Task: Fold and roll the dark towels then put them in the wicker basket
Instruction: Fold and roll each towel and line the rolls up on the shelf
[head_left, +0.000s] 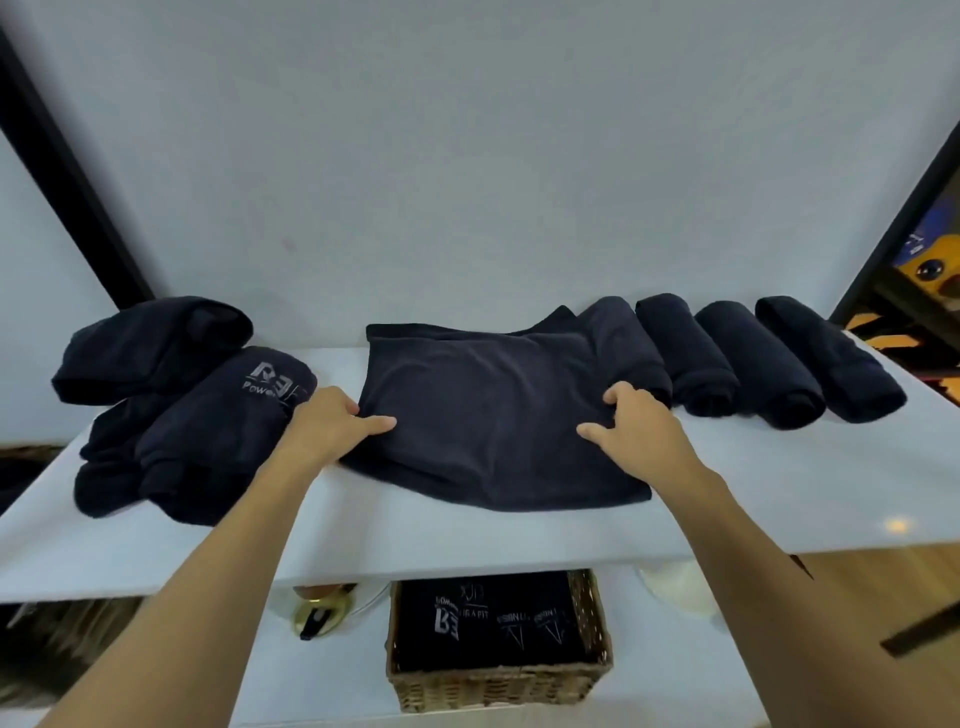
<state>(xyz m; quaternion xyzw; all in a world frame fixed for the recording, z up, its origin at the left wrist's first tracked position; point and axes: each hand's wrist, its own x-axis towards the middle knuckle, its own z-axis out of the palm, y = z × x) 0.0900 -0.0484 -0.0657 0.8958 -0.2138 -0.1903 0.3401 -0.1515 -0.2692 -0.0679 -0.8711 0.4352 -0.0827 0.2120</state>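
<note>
two hands (332, 418) (636, 423) on folded dark towel (493, 410)

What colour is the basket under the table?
The wicker basket is brown, a woven pattern, seen best in the head view.

folded towel (498, 415) centre | rolled towels (769, 364) right | wicker basket (498, 680) below

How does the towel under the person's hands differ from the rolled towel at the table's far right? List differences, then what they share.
The folded towel lies flat and spread out; the far-right roll is a tight cylinder. The folded towel covers far more of the table than the far-right roll. The left hand and right hand hold the folded towel; no hand touches the roll. Both are dark cloth on the white table.
</note>
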